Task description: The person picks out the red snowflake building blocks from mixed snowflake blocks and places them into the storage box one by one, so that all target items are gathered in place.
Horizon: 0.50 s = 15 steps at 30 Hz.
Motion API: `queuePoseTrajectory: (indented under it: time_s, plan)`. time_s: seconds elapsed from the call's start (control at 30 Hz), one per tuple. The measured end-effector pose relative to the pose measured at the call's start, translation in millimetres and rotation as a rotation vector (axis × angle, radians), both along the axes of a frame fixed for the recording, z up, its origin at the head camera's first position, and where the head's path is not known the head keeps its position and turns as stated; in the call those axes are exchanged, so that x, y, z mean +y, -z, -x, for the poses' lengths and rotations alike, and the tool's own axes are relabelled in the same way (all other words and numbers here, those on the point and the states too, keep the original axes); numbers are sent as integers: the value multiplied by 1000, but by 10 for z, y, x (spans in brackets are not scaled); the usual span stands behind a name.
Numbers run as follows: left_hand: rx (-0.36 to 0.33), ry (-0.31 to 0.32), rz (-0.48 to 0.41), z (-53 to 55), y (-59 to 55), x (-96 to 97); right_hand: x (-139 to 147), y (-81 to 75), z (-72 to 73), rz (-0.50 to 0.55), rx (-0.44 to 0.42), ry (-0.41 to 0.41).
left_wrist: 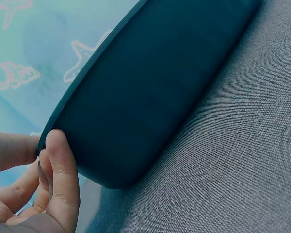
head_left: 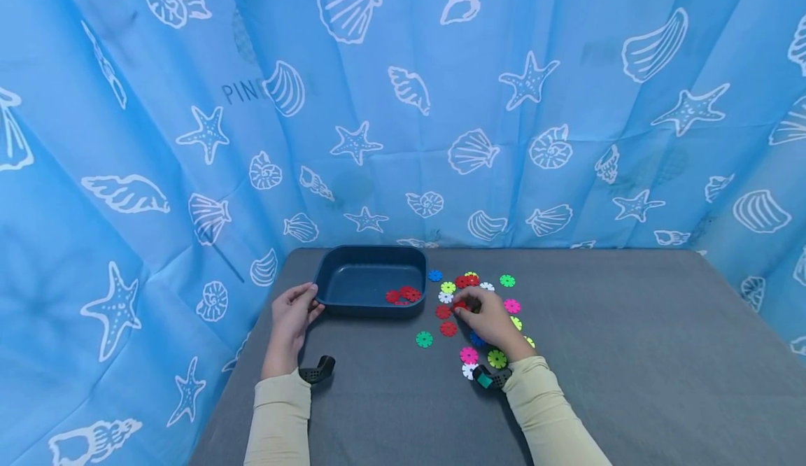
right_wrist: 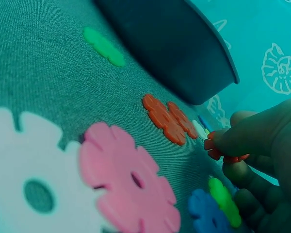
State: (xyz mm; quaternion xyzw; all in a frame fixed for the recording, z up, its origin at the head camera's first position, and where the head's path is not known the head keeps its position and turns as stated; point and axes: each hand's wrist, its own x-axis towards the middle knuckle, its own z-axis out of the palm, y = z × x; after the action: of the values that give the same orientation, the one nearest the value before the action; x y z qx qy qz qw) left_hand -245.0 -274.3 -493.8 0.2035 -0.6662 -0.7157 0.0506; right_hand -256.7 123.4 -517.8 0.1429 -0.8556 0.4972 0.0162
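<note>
My left hand (head_left: 291, 320) grips the left front corner of a dark blue plastic basin (head_left: 362, 310), its thumb and fingers on the rim in the left wrist view. Several red notched discs (head_left: 411, 293) lie inside the basin at its right end. Over the scattered discs to the right, my right hand (head_left: 494, 322) pinches a red notched disc (right_wrist: 214, 147) between thumb and fingers. Just left of this hand, two red discs (head_left: 448, 328) lie flat on the cloth. More red discs (head_left: 462, 281) lie beyond its fingers, beside white and yellow ones.
Around the right hand lie a green disc (head_left: 425, 339), a pink disc (head_left: 469, 355), a blue disc (head_left: 435, 276) and several others. A grey cloth (head_left: 390, 396) covers the table. Behind it hangs a blue curtain (head_left: 390, 123) with white shell prints.
</note>
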Motion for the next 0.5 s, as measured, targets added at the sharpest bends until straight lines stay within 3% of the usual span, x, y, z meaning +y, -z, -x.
queuePoseTrajectory:
  time_s: [0.5]
  plan:
    - [-4,-2,-4,-23,-24,7,-23,-25,9,-18,0,47]
